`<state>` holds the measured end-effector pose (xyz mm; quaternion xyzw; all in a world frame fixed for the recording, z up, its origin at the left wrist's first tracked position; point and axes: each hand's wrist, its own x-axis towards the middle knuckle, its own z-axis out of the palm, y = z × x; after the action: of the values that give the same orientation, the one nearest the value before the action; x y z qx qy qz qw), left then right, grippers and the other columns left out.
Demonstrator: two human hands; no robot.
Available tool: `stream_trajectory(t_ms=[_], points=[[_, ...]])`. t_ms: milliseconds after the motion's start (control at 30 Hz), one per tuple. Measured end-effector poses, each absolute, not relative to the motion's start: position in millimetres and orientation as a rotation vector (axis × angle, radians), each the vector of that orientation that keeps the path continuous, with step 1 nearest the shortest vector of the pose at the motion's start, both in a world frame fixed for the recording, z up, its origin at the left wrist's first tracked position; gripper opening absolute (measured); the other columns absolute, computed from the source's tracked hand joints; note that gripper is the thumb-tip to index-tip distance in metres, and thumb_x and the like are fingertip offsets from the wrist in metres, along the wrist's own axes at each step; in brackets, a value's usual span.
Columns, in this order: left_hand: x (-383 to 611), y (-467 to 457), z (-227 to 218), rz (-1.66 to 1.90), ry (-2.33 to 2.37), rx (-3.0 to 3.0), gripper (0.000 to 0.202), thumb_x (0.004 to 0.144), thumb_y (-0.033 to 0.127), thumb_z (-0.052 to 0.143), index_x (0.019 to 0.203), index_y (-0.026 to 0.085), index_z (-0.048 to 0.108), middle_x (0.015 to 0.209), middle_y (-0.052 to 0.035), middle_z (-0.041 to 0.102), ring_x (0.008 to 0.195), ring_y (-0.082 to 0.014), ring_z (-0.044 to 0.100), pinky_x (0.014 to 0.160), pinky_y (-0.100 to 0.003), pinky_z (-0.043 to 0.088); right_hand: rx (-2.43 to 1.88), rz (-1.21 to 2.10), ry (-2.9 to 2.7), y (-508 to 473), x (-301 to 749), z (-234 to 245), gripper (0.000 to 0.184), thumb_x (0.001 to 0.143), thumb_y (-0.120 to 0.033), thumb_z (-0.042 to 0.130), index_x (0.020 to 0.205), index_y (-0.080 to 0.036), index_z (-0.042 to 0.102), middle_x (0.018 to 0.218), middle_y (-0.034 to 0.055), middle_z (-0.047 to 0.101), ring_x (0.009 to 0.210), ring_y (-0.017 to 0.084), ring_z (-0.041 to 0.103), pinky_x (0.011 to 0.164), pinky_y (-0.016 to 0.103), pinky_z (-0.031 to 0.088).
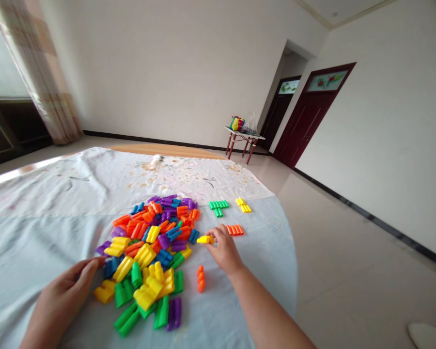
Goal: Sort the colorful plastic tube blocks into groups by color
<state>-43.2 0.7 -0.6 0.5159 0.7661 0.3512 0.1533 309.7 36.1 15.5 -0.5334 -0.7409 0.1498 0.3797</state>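
My right hand (pixel 224 249) is closed on a yellow plastic building block (pixel 203 239), pinched between thumb and fingers just right of the pile. My left hand (pixel 66 290) rests at the pile's left side with its fingers stretched out. Its fingertips are beside a blue block (pixel 112 267); whether they touch it I cannot tell. The heap between my hands mixes yellow (pixel 145 254), orange (pixel 137 229), green (pixel 123 293), purple (pixel 173 312) and blue blocks. Just beyond my right hand lies a row of orange blocks (pixel 235 230), partly hidden by it.
Green blocks (pixel 218 207) and yellow blocks (pixel 243 205) lie in small groups toward the back right. A single orange block (pixel 201 278) sits near my right forearm. A floral cloth (pixel 189 177) covers the round table. Farther off stands a small table (pixel 247 134) holding bags.
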Motion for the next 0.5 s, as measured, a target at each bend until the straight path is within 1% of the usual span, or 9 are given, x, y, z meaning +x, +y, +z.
stream_trajectory(t_ms=[67,133,200,267,367,433,500], points=[[-35.4,-3.7,12.9,0.961,2.178,1.348,0.057,0.061,0.062,0.038,0.084,0.022,0.070,0.081,-0.0002,0.074,0.080,-0.0228,0.068,0.067,-0.025,0.052,-1.361,0.305,-1.947,35.7,313.3,15.7,0.023,0.073,-0.003,0.063,0.091,-0.018,0.063,0.093,0.0057,0.056,0.094,0.020,0.054,0.086,0.036,0.047],[-30.6,-6.3,21.0,0.949,2.181,1.288,0.057,0.059,0.061,0.040,0.085,0.021,0.070,0.082,-0.0012,0.074,0.083,-0.0239,0.068,0.070,-0.026,0.052,-1.323,0.352,-2.033,33.2,316.7,16.8,0.026,0.072,-0.002,0.064,0.092,-0.019,0.063,0.093,0.0050,0.056,0.093,0.020,0.055,0.084,0.034,0.047],[-30.4,-7.1,21.8,0.959,2.166,1.283,0.055,0.059,0.061,0.042,0.086,0.021,0.070,0.083,-0.0012,0.074,0.084,-0.0241,0.067,0.070,-0.026,0.051,-1.285,0.469,-2.091,29.3,320.3,19.5,0.028,0.070,-0.006,0.068,0.094,-0.020,0.063,0.092,0.0035,0.056,0.089,0.018,0.056,0.081,0.031,0.048],[-33.2,-6.7,17.5,0.989,2.141,1.292,0.053,0.060,0.060,0.044,0.085,0.022,0.070,0.085,-0.0010,0.074,0.086,-0.0237,0.067,0.070,-0.025,0.051,-1.277,0.568,-2.108,25.7,324.6,23.7,0.030,0.067,-0.013,0.074,0.095,-0.021,0.065,0.089,0.0021,0.056,0.083,0.017,0.057,0.077,0.030,0.049],[-37.0,-5.2,11.2,1.019,2.138,1.307,0.049,0.062,0.059,0.045,0.084,0.023,0.071,0.084,-0.0004,0.075,0.084,-0.0237,0.067,0.066,-0.025,0.050,-1.292,0.607,-2.085,23.4,332.1,30.3,0.028,0.069,-0.020,0.073,0.096,-0.021,0.066,0.087,0.0018,0.057,0.076,0.016,0.056,0.074,0.030,0.050],[-36.9,-4.6,11.4,1.023,2.151,1.310,0.046,0.063,0.057,0.046,0.082,0.023,0.071,0.080,0.0002,0.074,0.081,-0.0240,0.068,0.065,-0.026,0.051,-1.263,0.608,-2.078,24.0,336.5,32.9,0.028,0.073,-0.017,0.067,0.101,-0.021,0.066,0.094,0.0038,0.059,0.083,0.017,0.058,0.079,0.031,0.050],[-35.0,-4.8,14.3,1.020,2.160,1.310,0.044,0.063,0.056,0.046,0.080,0.024,0.071,0.078,0.0003,0.074,0.079,-0.0244,0.068,0.065,-0.027,0.051,-1.197,0.613,-2.113,25.2,339.0,33.2,0.037,0.073,-0.010,0.062,0.108,-0.022,0.064,0.108,0.0061,0.060,0.099,0.018,0.058,0.091,0.035,0.046]])
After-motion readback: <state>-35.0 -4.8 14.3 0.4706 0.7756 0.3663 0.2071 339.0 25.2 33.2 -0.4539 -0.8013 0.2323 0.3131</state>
